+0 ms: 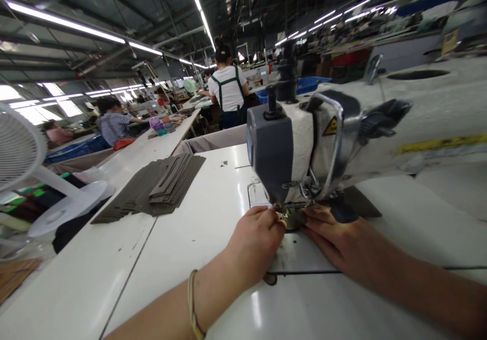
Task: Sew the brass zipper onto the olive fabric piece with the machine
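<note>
My left hand (254,246) is closed at the left of the sewing machine's (272,152) needle area, its fingers bent and pressed together; whatever they pinch is hidden. My right hand (338,236) lies low on the other side, fingers stretched out towards the needle. Between the fingertips a small olive-brown patch (293,220) shows under the machine head; I cannot tell whether it is cloth or the machine's plate. Behind my right hand a dark grey-brown fabric piece (361,201) sticks out flat on the table.
To the left, fanned stacks of grey-brown fabric pieces (163,185) lie on the white table (205,259). A white fan (72,203) stands at the left edge. Farther off, a co-worker in a white shirt (229,89) and another in stripes (114,127) are at other tables.
</note>
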{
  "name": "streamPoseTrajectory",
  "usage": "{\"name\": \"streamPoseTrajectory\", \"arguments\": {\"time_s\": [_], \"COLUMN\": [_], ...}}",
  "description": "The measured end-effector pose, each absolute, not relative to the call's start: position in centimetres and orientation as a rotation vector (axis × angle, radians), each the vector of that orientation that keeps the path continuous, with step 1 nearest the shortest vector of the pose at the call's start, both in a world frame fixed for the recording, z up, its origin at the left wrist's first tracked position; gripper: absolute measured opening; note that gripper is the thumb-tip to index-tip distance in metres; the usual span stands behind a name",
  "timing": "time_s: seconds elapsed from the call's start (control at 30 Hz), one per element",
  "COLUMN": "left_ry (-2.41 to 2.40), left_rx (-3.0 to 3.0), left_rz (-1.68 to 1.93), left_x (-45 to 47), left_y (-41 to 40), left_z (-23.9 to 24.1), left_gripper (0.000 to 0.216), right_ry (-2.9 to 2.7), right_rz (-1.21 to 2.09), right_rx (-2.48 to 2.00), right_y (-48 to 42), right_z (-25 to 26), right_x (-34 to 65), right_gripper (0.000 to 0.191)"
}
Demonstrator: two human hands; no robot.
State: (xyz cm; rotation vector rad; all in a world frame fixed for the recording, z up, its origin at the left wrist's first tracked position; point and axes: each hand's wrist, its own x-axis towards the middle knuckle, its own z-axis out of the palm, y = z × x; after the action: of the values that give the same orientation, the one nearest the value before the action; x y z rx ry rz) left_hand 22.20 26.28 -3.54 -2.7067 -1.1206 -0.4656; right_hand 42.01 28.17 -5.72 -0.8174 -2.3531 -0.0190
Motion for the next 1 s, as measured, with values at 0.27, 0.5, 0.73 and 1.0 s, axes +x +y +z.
{"name": "streamPoseTrajectory", "arguments": {"time_s": [0.27, 0.5, 0.73, 1.0], "left_ry": [-1.145, -1.178, -1.163, -0.84], "left_rx": [-2.706, -2.659, -2.669, -2.939], "left_rz": [-0.648, -0.718, -0.752, -0.522], "left_x": [21.9, 22.1, 21.7, 24.3], "left_y": [26.3, 26.6, 26.5, 21.3], "left_z": [-4.2, -4.5, -4.4, -2.3], "left_gripper": [0.012, 0.013, 0.014, 0.04], "right_ry": [-2.389, -2.394, -2.356, -2.321], "right_rz": [-0.042, -0.123, -0.302, -0.353], "right_rx": [-0.84, -0.828, -0.93, -0.755], "right_y": [28.4, 28.4, 29.2, 19.8], "right_z": [-5.9, -6.0, -5.4, -4.5], "right_x": [42.1, 41.9, 43.2, 43.5], "right_gripper": [0.026, 0.026, 0.021, 0.031]}}
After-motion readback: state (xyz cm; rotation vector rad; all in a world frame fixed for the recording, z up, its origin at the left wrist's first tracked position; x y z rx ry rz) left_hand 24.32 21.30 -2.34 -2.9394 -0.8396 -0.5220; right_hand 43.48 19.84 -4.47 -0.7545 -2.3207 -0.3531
